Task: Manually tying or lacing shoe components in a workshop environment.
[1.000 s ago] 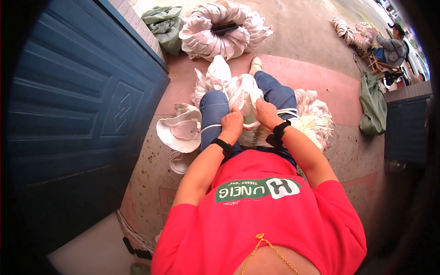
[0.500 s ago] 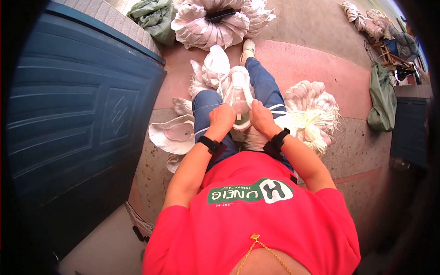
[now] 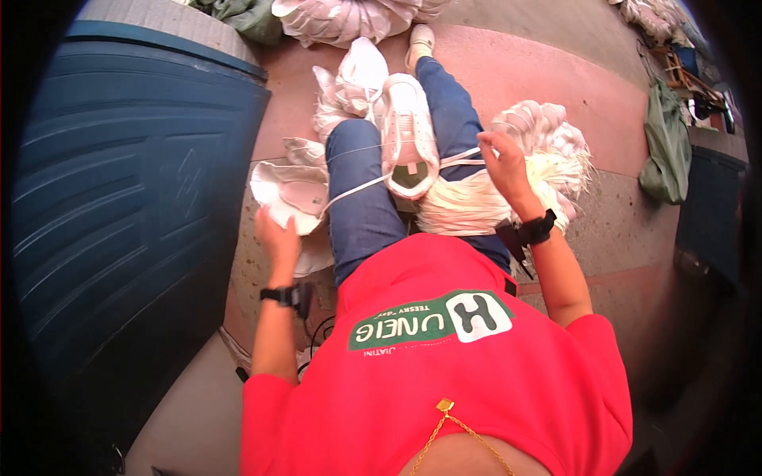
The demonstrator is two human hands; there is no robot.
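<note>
A white sneaker (image 3: 407, 131) with its toe pointing away from me rests between my thighs, its collar nearest me. White laces trail from both its sides across my legs. Off to the left, my left hand (image 3: 278, 242) is apart from the sneaker, beside a pale, flattened shoe upper (image 3: 298, 193); its slightly blurred fingers look spread. My right hand (image 3: 506, 168) is raised over a bundle of cream laces (image 3: 464, 202), also away from the sneaker. Its fingers look loosely apart near the trailing lace, and nothing plainly shows in them.
More white uppers (image 3: 361, 75) lie beyond my left knee, with stacked ones (image 3: 532, 123) to the right. A large ring of uppers (image 3: 341, 17) lies farther out. A blue panelled door (image 3: 135, 174) stands close on the left. Green sacks (image 3: 665, 143) lie at the right and far left.
Both hands have let go of the sneaker's collar and moved apart, the left toward the flattened upper and the right over the lace bundle. The view has shifted slightly.
</note>
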